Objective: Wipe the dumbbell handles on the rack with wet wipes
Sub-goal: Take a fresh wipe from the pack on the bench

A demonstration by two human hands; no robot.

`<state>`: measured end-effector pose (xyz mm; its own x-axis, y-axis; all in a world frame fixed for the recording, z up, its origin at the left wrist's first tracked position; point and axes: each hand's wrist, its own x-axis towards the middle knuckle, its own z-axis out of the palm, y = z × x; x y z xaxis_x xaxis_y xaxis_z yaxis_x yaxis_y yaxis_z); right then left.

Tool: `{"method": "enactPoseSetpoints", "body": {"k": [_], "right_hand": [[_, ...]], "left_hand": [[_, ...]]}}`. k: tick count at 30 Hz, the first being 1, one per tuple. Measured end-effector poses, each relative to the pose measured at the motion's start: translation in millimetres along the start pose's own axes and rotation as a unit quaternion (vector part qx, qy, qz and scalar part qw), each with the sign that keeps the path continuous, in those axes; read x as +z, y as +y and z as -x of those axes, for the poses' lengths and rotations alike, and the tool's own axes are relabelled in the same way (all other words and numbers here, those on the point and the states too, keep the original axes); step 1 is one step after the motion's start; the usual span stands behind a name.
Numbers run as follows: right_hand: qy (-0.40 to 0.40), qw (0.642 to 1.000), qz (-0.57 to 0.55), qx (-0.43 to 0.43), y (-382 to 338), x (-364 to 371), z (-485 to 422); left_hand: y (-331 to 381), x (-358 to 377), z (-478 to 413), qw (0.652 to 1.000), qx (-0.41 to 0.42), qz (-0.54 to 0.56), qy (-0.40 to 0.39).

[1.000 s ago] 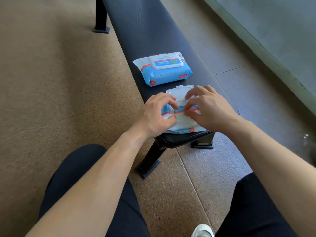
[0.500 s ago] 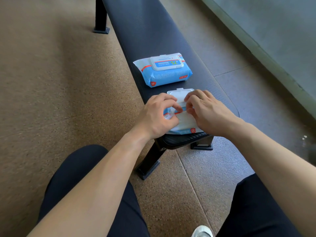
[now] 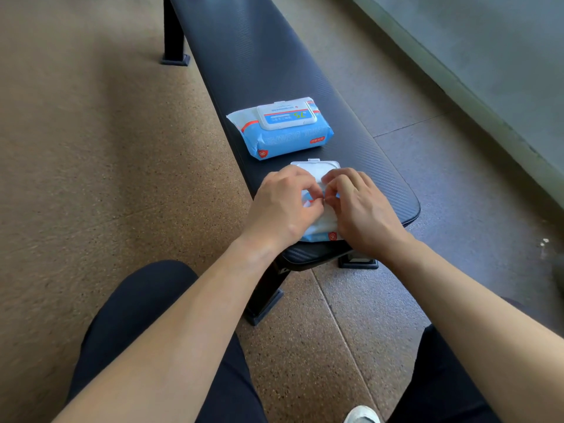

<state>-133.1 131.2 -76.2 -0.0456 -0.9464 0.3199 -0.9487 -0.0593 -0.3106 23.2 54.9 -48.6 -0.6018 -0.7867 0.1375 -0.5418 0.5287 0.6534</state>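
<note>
Two blue and white wet wipe packs lie on a black padded bench (image 3: pixel 262 65). The far pack (image 3: pixel 280 129) has its white lid closed. The near pack (image 3: pixel 323 222) lies at the bench's near end with its white lid (image 3: pixel 317 169) flipped open away from me. My left hand (image 3: pixel 283 206) and my right hand (image 3: pixel 363 209) both rest on this near pack, fingertips pinched together at its opening, which they hide. No dumbbells or rack are in view.
The bench stands on black legs (image 3: pixel 262 303) over a brown speckled floor (image 3: pixel 91 148), with grey floor tiles (image 3: pixel 457 166) to the right. A grey wall base (image 3: pixel 488 96) runs along the upper right. My dark-trousered knees fill the bottom corners.
Both hands have drawn closer together over the near pack's opening, fingers curling into a pinch. The packs themselves have not moved on the bench.
</note>
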Motion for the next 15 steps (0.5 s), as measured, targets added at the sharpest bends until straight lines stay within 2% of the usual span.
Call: {"method": "enactPoseSetpoints", "body": {"k": [6, 11, 15], "right_hand": [[0.021, 0.998, -0.055, 0.02, 5, 3, 3], [-0.014, 0.994, -0.099, 0.038, 11, -1, 7], [-0.037, 0.994, -0.102, 0.02, 16, -5, 8]], "left_hand": [[0, 1, -3, 0.999, -0.002, -0.021, -0.027], [2, 2, -3, 0.999, -0.008, -0.03, -0.044], [5, 3, -3, 0.997, -0.021, -0.038, -0.057]]}}
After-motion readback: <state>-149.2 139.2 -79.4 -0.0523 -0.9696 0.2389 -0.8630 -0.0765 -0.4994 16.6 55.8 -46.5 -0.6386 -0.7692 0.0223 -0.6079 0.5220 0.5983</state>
